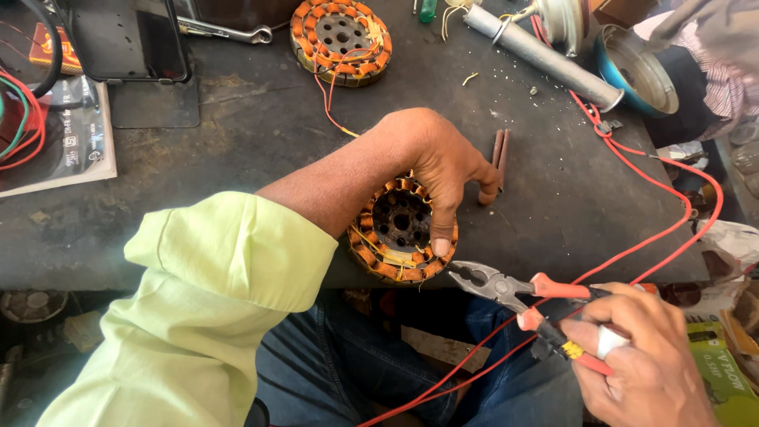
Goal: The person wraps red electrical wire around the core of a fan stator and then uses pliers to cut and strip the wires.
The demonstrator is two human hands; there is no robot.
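Observation:
My left hand (439,170) rests on top of a round motor stator (395,237) with orange-brown copper windings, standing at the near edge of the dark workbench (261,142). The thumb presses its rim near the front. My right hand (640,356) holds combination pliers (514,292) with red handles, jaws slightly apart and pointing left, just right of the stator. The same hand also holds a small white object against the handles.
A second wound stator (340,39) lies at the back with red wires trailing. A grey metal tube (545,59), a spanner (225,32), two brown sleeves (498,150), a dark tablet (122,39) and long red wires (656,182) lie about. Another person's sleeve (704,71) shows at top right.

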